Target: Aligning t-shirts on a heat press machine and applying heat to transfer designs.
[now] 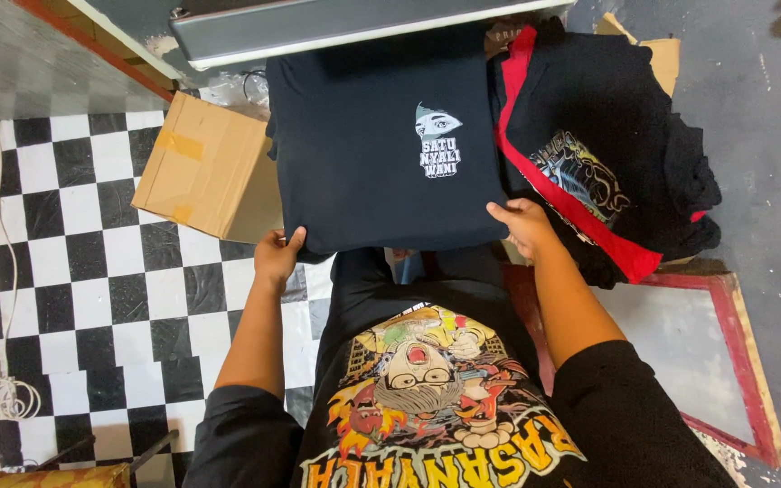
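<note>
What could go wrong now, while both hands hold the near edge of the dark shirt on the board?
1. The left hand and right hand grip only the near hem of the dark shirt, so pulling unevenly may skew its small white print.
2. The pile of black and red shirts lies close on the right; the right hand's elbow might drag it off.

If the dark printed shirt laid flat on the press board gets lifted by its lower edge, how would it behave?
The black shirt is thin fabric, so it would probably droop between the left hand and right hand. Likely light. It may drag rather than slide off the board.
</note>
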